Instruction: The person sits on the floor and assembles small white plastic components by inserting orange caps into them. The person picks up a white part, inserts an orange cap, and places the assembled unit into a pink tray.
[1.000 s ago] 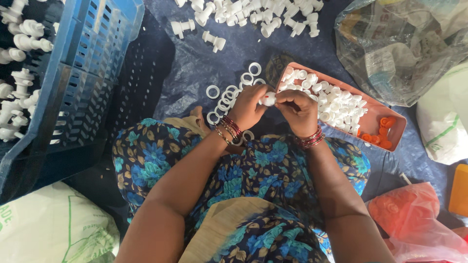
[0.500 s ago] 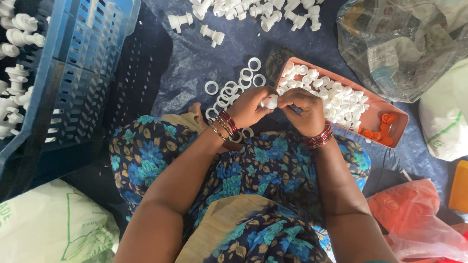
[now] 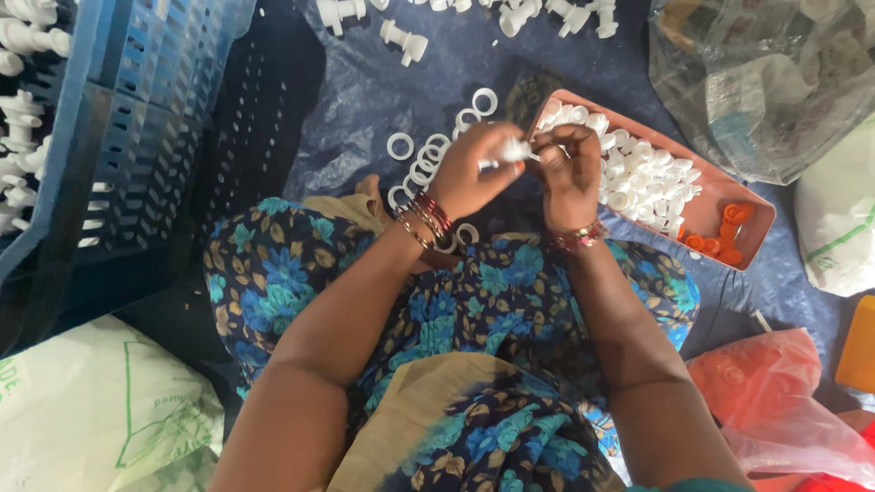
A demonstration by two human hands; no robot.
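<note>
crates first, far left: blue crate [image 3: 137,118] w/ white plastic fittings [image 3: 23,36] inside, tilted toward me by the look of it. if it gets knocked the fittings could roll out over the dark tarp [image 3: 365,82]. next right, loose white rings [image 3: 428,164] lie scattered on the tarp just beside my left hand [image 3: 469,173]. left hand is curled nearly closed, thumb + fingers pinching a small white part [image 3: 512,150]. right hand [image 3: 570,173] meets it, fingertips closed on the same part, so it sits between both hands, above the lap, near the orange tray [image 3: 720,196]. grip is only fingertips; i judge a slip would drop the part into the floral cloth [image 3: 492,301] folds or among the rings, hard to find again. tray, right, is heaped w/ white caps [image 3: 638,173] close to the rim, plus a few orange caps [image 3: 720,241]; a wrist bump could spill them. far right, clear plastic bag [image 3: 756,73].
</note>
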